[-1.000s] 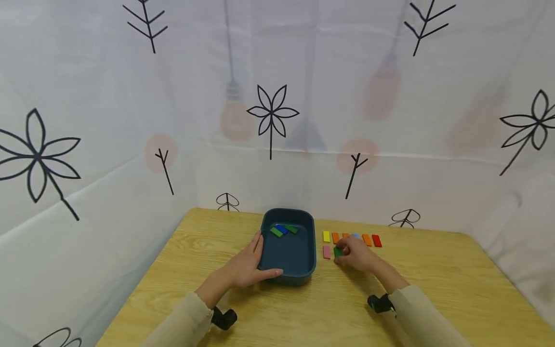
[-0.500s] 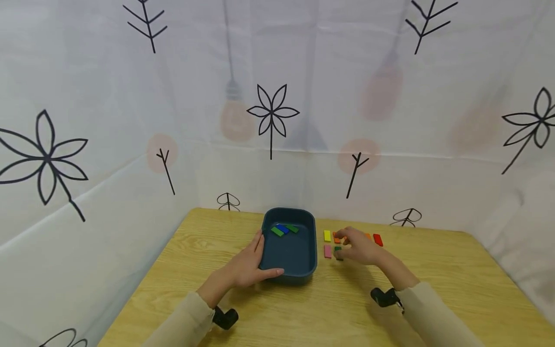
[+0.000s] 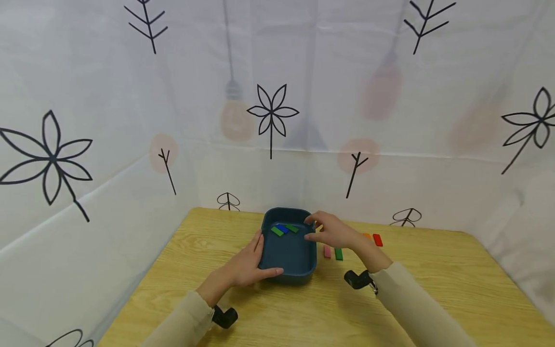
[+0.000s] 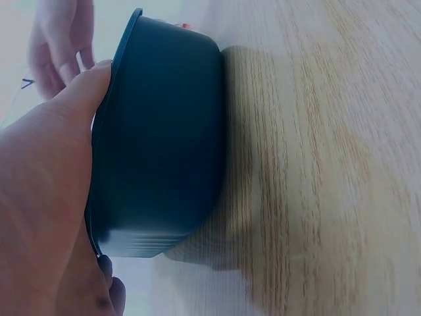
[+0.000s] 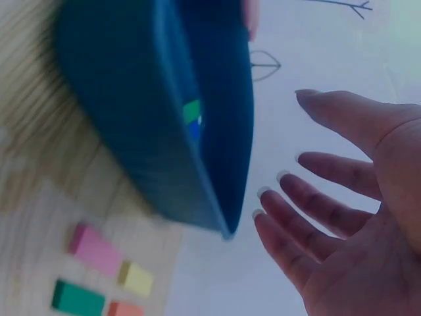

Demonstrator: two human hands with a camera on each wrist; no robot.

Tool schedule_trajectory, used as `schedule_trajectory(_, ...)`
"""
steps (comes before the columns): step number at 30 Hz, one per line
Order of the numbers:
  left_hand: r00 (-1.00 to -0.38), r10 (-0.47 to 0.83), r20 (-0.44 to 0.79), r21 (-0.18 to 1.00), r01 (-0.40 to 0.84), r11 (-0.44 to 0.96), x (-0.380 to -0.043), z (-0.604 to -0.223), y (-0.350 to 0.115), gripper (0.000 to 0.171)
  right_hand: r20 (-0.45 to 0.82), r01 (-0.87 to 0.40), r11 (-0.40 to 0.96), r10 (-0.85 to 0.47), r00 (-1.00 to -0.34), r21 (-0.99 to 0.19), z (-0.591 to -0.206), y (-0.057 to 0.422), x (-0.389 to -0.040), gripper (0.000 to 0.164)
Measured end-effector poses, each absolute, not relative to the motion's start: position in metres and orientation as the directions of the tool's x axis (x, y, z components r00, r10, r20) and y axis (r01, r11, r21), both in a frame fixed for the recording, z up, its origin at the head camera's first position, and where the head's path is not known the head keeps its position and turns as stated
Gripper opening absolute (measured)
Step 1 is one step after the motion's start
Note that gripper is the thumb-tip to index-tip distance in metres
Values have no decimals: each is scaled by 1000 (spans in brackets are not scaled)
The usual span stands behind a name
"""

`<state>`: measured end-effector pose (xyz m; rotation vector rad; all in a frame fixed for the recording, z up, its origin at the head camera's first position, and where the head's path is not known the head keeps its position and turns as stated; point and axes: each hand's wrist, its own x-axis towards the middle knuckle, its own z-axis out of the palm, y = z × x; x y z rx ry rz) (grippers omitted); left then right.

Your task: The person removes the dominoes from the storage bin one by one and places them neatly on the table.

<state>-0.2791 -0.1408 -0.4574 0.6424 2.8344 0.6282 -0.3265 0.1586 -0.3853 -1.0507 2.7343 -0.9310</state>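
In the head view, my left hand (image 3: 244, 264) lies along the left side of a dark blue plastic bin (image 3: 288, 258), its fingers extended and its thumb reaching across the near rim. Two green blocks (image 3: 277, 231) and a blue block (image 3: 283, 228) lie flat at the bin's far end. My right hand (image 3: 331, 231) hovers over the bin's right rim, fingers spread. The right wrist view shows that hand (image 5: 348, 204) holding nothing, apart from the bin wall (image 5: 125, 125). A pink block (image 3: 327, 251) and a green block (image 3: 338, 254) lie on the table beneath it.
Right of the bin, an orange block (image 3: 367, 236) and a red block (image 3: 377, 240) lie on the wooden table (image 3: 277, 318). A yellow block (image 5: 136, 279) shows in the right wrist view. A white printed curtain (image 3: 277, 178) hangs behind the table.
My right hand has lifted away from the green block on the table and moved left to the bin's rim. That block stays on the table. The left hand and bin have not moved.
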Motion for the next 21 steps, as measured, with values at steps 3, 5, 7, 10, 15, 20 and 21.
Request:
schedule_trajectory(3,-894,442,-74,439,369,819,-280,-456,-140,122,147,-598,573,-642,-752,-560,-381,145,-335,44)
schedule_trajectory(5,-894,442,-78,441,367,819,-280,-456,-140,122,139,-598,576,-645,-752,-558,-380,136,-342,44)
schedule_trajectory(7,-894,442,-78,440,367,820,-280,-456,-141,121,119,-586,587,-643,-757,-559,-379,127,-350,44)
schedule_trajectory(10,-893,443,-75,441,369,818,-280,-457,-142,121,79,-561,611,-635,-769,-559,-381,113,-362,44)
schedule_trajectory(15,-891,449,-65,440,378,814,-281,-459,-144,120,15,-500,656,-598,-802,-565,-388,95,-379,42)
schedule_trajectory(20,-889,454,-63,445,382,810,-282,-459,-143,120,-41,-395,696,-519,-853,-600,-398,84,-392,40)
schedule_trajectory(21,-889,453,-64,446,380,810,-282,-459,-143,120,-52,-372,705,-501,-864,-604,-401,82,-395,39)
